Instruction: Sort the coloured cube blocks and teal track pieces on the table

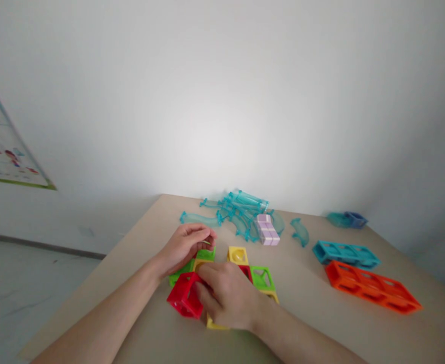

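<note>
The right hand (230, 298) has its fingers closed on the top edge of the red tile (186, 302), which stands tilted near the bench's (161, 333) front left edge. Just behind the red tile, the left hand (186, 247) curls its fingertips together over a green tile (207, 254); whether they pinch it is unclear. Right of the red tile are a yellow tile (238, 255) and another green tile (262, 278). Far right lie an orange frame (372, 291) and a teal frame (345, 254), with bare bench between. Clear track pieces (237, 212) crowd the far edge.
</note>
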A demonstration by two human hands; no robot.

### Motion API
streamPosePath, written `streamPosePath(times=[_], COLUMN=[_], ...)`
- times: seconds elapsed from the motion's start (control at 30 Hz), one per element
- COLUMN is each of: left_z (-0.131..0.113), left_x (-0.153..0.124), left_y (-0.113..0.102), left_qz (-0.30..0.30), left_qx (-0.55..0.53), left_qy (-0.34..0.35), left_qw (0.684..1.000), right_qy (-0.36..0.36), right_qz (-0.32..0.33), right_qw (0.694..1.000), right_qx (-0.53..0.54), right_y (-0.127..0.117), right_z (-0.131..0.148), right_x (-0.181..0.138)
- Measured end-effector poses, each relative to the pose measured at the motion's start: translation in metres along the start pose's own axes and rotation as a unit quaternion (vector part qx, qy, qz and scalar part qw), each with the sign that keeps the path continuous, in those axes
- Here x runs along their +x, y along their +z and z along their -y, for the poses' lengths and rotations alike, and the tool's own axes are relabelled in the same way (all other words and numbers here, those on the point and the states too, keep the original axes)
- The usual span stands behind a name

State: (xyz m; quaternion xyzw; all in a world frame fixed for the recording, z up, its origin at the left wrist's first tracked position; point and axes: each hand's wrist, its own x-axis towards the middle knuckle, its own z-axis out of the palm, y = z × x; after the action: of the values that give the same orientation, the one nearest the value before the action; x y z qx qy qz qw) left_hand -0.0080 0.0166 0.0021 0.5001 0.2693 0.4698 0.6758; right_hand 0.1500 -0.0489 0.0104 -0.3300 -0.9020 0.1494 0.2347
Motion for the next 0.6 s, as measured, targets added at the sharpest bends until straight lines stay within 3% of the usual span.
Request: streamPosePath(times=[0.1,0.2,0.3,0.37,0.5,0.6], left_z=[-0.001,-0.002,-0.003,-0.003,-0.001,-0.004], left_x=[-0.003,-0.006,-0.008,-0.006,0.001,0.005], left_y=[-0.002,-0.002,0.001,0.002,0.001,0.000], left_qz=[0.020,0.083,0.093,0.049,-0.047,-0.090], left_qx=[-0.008,0.013,0.088,0.073,-0.107,-0.193], left_qy=[-0.007,0.011,0.008,0.004,0.007,-0.012], left_qw=[1.000,0.996,0.992,0.996,0.993,0.977], right_qy=[0.086,0.207,0.258,0.208,0.003,-0.018], right_qz=[-0.073,-0.173,-0.177,-0.132,0.022,0.101], right_qw=[0.991,0.957,0.946,0.968,1.000,0.995], right_qx=[0.074,0.106,0.088,0.049,-0.014,-0.015], right_y=[0.000,-0.001,-0.011,-0.025,-0.063,-0.077], right_z=[-0.003,-0.010,-0.019,-0.025,-0.037,-0.045], right_x=[-0.001,0.001,0.000,-0.005,-0.022,-0.032])
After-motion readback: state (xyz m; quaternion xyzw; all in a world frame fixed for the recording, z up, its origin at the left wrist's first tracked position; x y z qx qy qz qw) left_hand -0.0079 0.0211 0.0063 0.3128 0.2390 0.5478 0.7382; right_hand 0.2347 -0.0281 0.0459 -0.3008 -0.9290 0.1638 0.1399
